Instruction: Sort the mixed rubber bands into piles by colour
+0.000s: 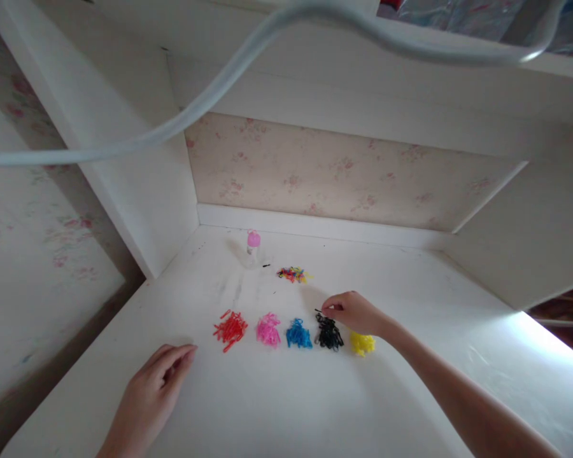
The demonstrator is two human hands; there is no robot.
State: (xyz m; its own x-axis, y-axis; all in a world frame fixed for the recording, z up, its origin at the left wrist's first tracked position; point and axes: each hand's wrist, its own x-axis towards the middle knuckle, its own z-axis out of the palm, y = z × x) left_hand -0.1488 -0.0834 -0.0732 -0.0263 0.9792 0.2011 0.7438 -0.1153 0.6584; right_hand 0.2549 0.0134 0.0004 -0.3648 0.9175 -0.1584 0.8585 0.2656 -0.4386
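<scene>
"Head view?"
"A black piece (318,310) is pinched by the fingers of the right hand (352,309), beside the black pile (329,335), toward the bench's (277,394) far edge."
"Left hand (151,380)?"
"Held nearer the left edge; whether its curled fingers meet cannot be told."

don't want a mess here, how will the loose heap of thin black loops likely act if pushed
The loose heap of thin black loops would probably spread rather than slide whole, being many separate pieces. Each likely weighs little, looking tiny beside the right hand. Pushed sideways, it might mingle with the small yellow heap close by.
</scene>
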